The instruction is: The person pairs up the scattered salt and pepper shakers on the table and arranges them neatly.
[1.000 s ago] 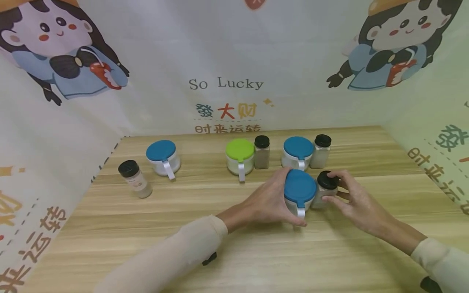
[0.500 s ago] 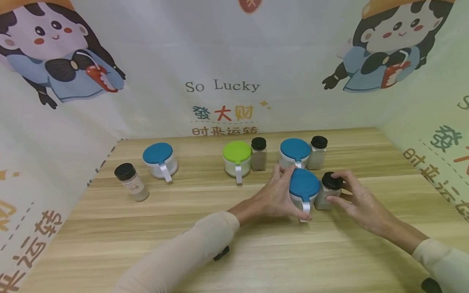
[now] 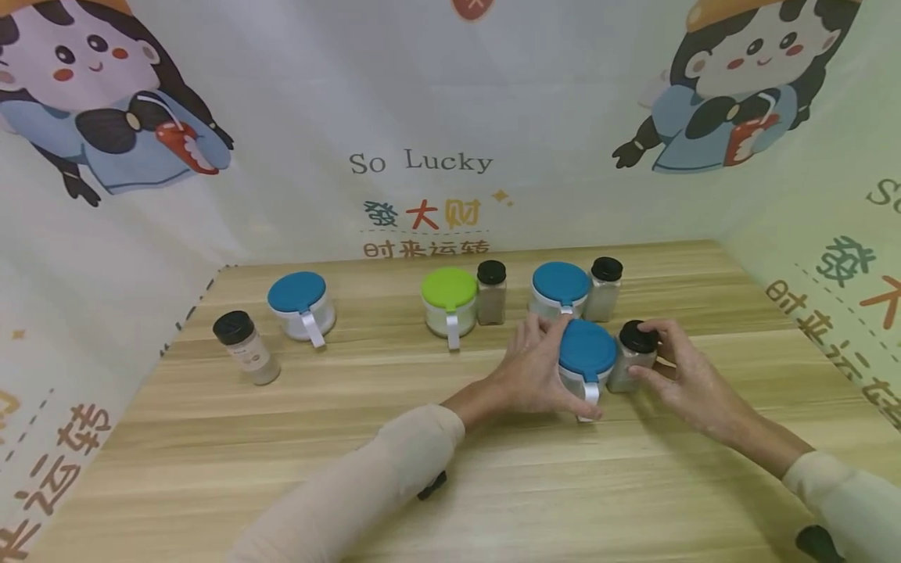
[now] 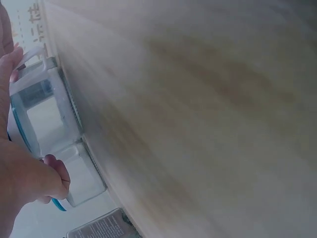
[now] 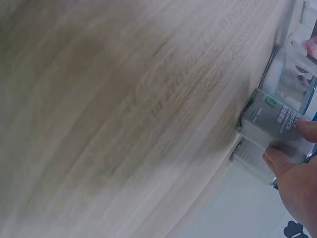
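My left hand (image 3: pixel 538 371) grips a clear seasoning jar (image 3: pixel 587 352) with a blue lid and a white handle, its thumb close by the handle. Just right of it stands a square spice bottle (image 3: pixel 625 367) with a black cap, held in my right hand (image 3: pixel 693 383) by fingers at the cap and thumb on the side. In the right wrist view, the bottle (image 5: pixel 275 124) shows a printed label and a small green mark. The left wrist view catches the gripped jar (image 4: pixel 47 114) from its side, base at the wooden tabletop.
Behind the hands stand another blue-lidded jar (image 3: pixel 561 288) and a black-capped bottle (image 3: pixel 604 289). A green-lidded jar (image 3: pixel 450 301) pairs with a spice bottle (image 3: pixel 491 293) at the back middle. At left are a blue-lidded jar (image 3: pixel 301 305) and a round shaker (image 3: pixel 246 348). A printed curtain (image 3: pixel 296 117) encloses the table.
The held jar and the spice bottle have shifted slightly to the right relative to the back row, both hands staying on them. The head view has turned a little. The other jars and bottles stay put.
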### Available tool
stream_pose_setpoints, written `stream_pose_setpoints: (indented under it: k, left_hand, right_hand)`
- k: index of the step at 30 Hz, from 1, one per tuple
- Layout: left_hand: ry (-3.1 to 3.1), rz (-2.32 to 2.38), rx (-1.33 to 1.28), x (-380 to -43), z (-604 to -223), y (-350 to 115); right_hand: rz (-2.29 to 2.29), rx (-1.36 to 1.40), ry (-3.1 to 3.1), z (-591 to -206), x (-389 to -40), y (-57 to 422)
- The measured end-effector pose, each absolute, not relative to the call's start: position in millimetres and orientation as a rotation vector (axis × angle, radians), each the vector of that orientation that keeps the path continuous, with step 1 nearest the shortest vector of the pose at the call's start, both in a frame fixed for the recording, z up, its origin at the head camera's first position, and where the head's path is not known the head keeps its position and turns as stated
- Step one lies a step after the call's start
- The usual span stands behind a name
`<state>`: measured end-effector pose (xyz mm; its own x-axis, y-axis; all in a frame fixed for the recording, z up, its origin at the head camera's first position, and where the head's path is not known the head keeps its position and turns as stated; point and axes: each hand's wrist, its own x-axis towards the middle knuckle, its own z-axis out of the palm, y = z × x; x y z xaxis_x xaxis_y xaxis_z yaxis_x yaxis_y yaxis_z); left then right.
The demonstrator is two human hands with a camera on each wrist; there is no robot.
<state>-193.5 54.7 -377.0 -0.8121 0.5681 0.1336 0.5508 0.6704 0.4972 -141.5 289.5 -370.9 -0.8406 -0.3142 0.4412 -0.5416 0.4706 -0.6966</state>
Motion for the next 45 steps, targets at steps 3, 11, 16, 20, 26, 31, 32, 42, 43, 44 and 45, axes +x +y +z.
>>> stream_pose_setpoints:
  k: [3,11,16,20,26,31,32,42,43,44,45]
  left_hand:
    - [2.842,0.843,0.962,-193.9,-377.0,54.5]
    - [2.869,0.853,0.943,-193.6,-376.3,51.4]
    - [2.877,0.852,0.932,-194.1,-375.9,49.1]
    - [2.885,0.861,0.911,-192.8,-376.2,46.6]
    - [2.903,0.906,0.941,-184.4,-374.7,37.2]
    - [2.953,0.913,1.052,-179.1,-369.6,27.9]
    - [2.956,0.931,1.075,-178.7,-368.4,26.1]
    - [2.916,1.219,1.212,-179.0,-349.8,-4.5]
    - [2.907,1.240,1.216,-179.2,-348.6,-8.5]
    - [2.902,1.260,1.217,-179.4,-347.4,-12.4]
    - [2.889,1.284,1.213,-179.5,-346.1,-16.3]
  right_hand:
    - [1.328,0.725,-2.453,-371.6,-141.9,287.5]
    - [1.318,0.710,-2.427,-371.6,-144.6,278.9]
    - [1.333,0.692,-2.459,-369.1,-145.7,273.1]
    - [1.329,0.672,-2.506,-366.7,-146.2,267.5]
    - [1.280,0.658,-2.616,-355.5,-146.4,267.1]
    - [1.023,0.596,-2.611,-343.2,-142.6,265.6]
    - [0.981,0.595,-2.592,-340.8,-142.0,264.4]
    - [0.853,0.731,-2.390,-326.4,-140.0,241.5]
    - [0.864,0.745,-2.383,-326.2,-139.9,238.4]
    - [0.879,0.753,-2.382,-325.9,-139.8,235.0]
    - [0.896,0.760,-2.380,-325.5,-139.6,231.5]
